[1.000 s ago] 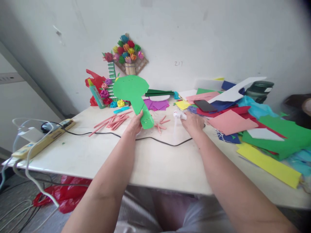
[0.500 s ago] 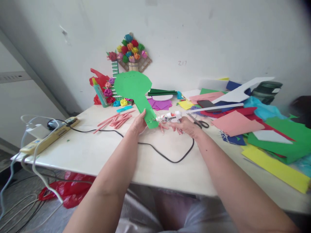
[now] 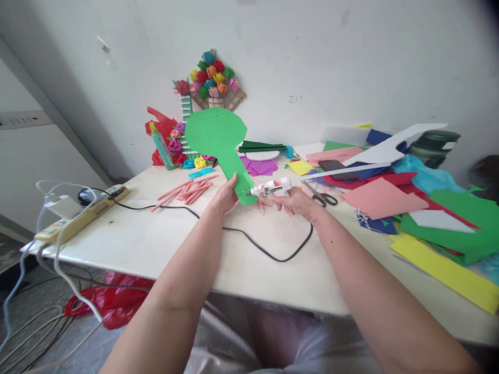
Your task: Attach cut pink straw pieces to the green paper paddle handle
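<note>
My left hand (image 3: pixel 227 194) grips a green paper cutout (image 3: pixel 216 136) by its narrow lower strip, thumb on the front; its wide rounded top tilts up away from me. In my right hand (image 3: pixel 298 201) is a white hot glue gun (image 3: pixel 272 187) with a coloured pattern. Its tip points left at the bottom end of the strip, where small dots show; whether it touches cannot be made out. From the gun a black cord (image 3: pixel 268 255) loops over the table. Thin pink paper rolls (image 3: pixel 195 190) lie left of my left hand.
Scissors (image 3: pixel 325 199), a phone (image 3: pixel 338 170) and many coloured sheets (image 3: pixel 385 200) cover the right side. A power strip (image 3: pixel 83 218) with plugs lies at the left edge. Behind stand a glue bottle (image 3: pixel 163 148) and paper flowers (image 3: pixel 212 75) against the wall.
The view has shifted slightly. Both hands keep their holds, with the glue gun's tip still at the lower end of the green cutout.
</note>
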### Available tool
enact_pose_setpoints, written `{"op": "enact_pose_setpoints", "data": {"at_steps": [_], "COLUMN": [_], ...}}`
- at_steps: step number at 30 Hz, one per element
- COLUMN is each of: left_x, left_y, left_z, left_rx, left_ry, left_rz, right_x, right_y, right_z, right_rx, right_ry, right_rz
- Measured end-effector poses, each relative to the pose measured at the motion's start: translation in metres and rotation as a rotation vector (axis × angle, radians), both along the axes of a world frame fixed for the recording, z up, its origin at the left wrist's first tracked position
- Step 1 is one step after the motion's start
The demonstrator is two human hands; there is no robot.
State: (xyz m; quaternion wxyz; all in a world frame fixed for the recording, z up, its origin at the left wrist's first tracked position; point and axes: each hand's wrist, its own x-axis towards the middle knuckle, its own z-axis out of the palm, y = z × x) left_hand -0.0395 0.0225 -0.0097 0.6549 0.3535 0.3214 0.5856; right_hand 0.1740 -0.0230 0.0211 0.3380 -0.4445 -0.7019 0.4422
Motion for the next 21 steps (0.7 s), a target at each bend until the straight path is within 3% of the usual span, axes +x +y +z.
{"op": "enact_pose_setpoints", "data": {"at_steps": [21], "left_x": [0.0032], "left_y": [-0.0023], "left_z": [0.0027], "left_rx": [-0.004], "left_ry": [0.018], "left_rz": [0.003], "right_x": [-0.0071], "right_y": [-0.0026], "right_z": [0.0001], "right_rx": [0.018], "right_ry": [0.026], "right_rz": [0.018]}}
